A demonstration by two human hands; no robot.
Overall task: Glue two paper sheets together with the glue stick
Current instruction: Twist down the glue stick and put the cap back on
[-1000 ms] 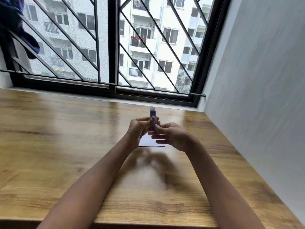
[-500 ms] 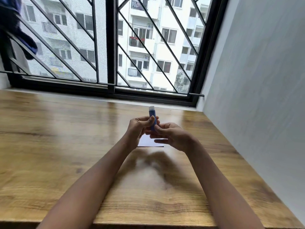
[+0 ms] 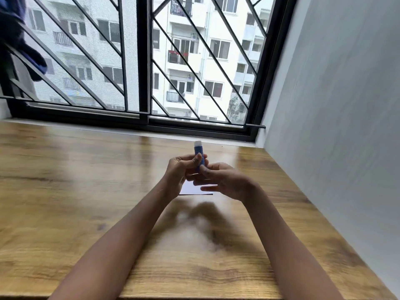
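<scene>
A blue glue stick with a white top stands upright above the wooden table. My left hand grips its middle, thumb pressed on the barrel. My right hand pinches its lower end with thumb and fingers. White paper lies flat on the table under both hands, mostly hidden by them. I cannot tell whether it is one sheet or two.
A barred window runs along the table's far edge. A grey wall borders the table on the right. Dark blue cloth hangs at the upper left.
Both hands have kept hold of the glue stick in almost the same spot. The stick's white top stands slightly higher above my fingers than before.
</scene>
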